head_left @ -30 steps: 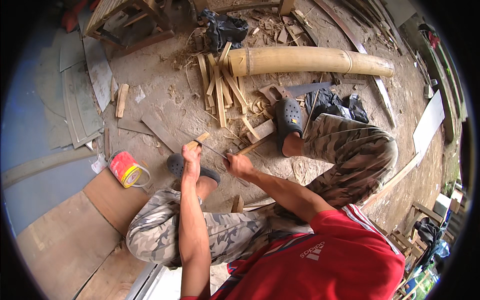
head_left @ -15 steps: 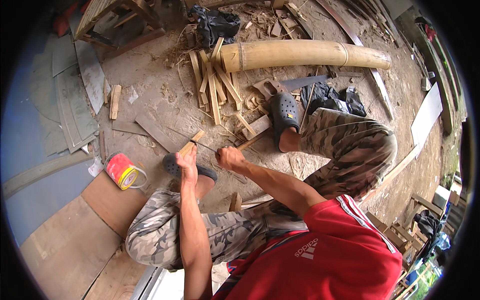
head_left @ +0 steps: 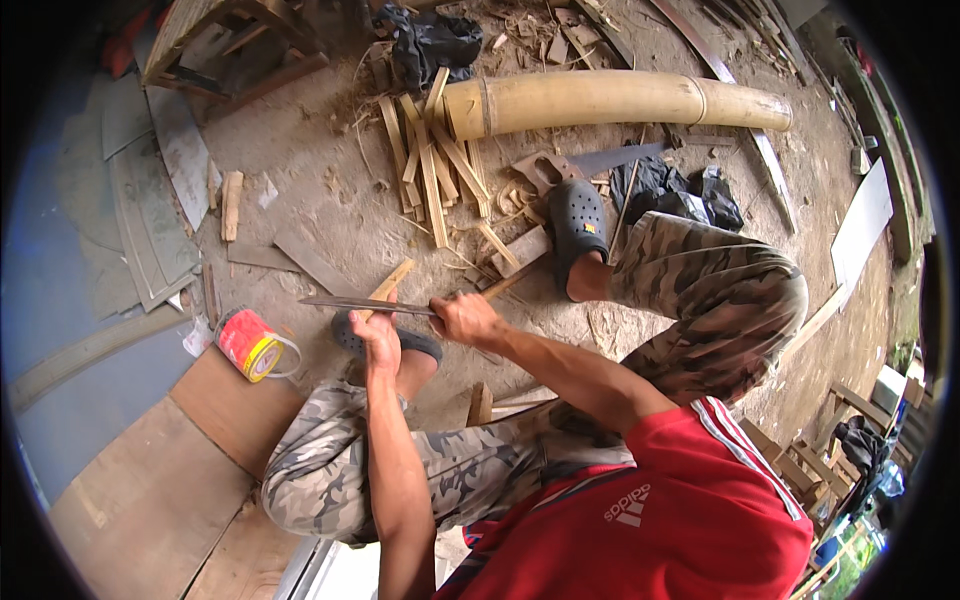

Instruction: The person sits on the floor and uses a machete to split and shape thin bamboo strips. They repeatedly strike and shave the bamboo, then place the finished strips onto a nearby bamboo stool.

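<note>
My left hand point(head_left: 379, 340) is closed round the lower part of a short bamboo strip point(head_left: 391, 281), whose free end tilts up and away to the right. In my right hand point(head_left: 467, 319) is a long-bladed knife point(head_left: 345, 303), its handle hidden by my fingers. The dark blade points left and lies across the strip just above my left hand. Beyond my hands, a bundle of split bamboo strips point(head_left: 431, 180) lies on the ground beside a thick bamboo pole point(head_left: 600, 103). A handsaw point(head_left: 615, 158) with a wooden handle rests in front of the pole.
A red and yellow bucket point(head_left: 248, 343) stands to the left, near brown boards point(head_left: 150, 470). My shoes point(head_left: 578, 225) are planted on the dirt floor either side of the work. Black plastic bags point(head_left: 435, 45) and a wooden stool point(head_left: 235, 50) are farther off.
The knife blade has swung from a slant to nearly level, its flat side now showing. Both hands keep their hold, and the whole view has shifted slightly.
</note>
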### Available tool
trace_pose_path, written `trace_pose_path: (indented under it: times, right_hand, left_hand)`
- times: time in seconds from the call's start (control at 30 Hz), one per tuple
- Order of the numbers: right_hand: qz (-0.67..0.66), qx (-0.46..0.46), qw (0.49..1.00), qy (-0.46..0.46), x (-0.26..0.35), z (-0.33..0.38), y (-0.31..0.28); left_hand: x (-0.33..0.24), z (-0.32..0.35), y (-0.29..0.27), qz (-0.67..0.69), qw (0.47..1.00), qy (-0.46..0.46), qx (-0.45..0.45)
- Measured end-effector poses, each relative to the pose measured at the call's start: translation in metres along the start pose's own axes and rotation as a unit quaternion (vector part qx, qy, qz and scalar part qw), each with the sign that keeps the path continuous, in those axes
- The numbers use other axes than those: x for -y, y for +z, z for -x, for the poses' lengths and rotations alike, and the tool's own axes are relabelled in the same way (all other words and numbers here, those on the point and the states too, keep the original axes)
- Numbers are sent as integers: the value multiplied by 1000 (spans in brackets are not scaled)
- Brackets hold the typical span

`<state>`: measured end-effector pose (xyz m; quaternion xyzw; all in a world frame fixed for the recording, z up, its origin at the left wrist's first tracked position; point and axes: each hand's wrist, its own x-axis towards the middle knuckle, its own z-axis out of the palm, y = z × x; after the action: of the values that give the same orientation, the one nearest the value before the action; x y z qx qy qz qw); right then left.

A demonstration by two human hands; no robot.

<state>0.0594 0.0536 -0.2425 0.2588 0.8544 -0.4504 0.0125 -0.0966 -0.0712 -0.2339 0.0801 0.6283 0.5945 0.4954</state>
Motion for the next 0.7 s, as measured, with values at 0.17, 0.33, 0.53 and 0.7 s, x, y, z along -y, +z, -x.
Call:
trace_pose_path:
  times: [0.17,0.33,0.53,0.7]
  right_hand:
    - [30,2,994,105,-38,-11,18]
    - [19,17,1000,10,-19,-7,5]
    - [50,52,992,100,-35,-16,5]
    - [51,9,992,113,-75,-8,41]
  left_hand:
    - [-5,-1,10,-20,1000,-17,10]
    - [-1,1,1,-32,999,-22,21]
    - [-13,-2,2,-4,999,-25,22]
    - [-17,-5,22,7,999,-26,20]
